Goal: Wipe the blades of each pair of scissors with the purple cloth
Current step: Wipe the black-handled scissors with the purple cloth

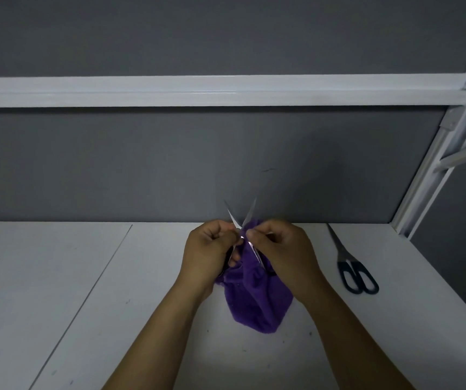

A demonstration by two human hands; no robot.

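Observation:
A pair of scissors (241, 219) stands spread wide above the table, its two silver blades crossing in an X and pointing up and away. My left hand (212, 249) grips it at the left handle side, and the handles are hidden behind my hands. My right hand (278, 249) pinches the purple cloth (257, 299) against the scissors just below the crossing. The cloth hangs down between my wrists onto the white table (85, 291). A second pair of scissors (351, 266), dark-handled and closed, lies flat at the right.
A grey partition wall (198, 164) with a white horizontal rail (198, 90) rises right behind the table's far edge. A white metal frame post (434, 164) slants up at the right corner. A seam (91, 291) runs diagonally across the tabletop on the left.

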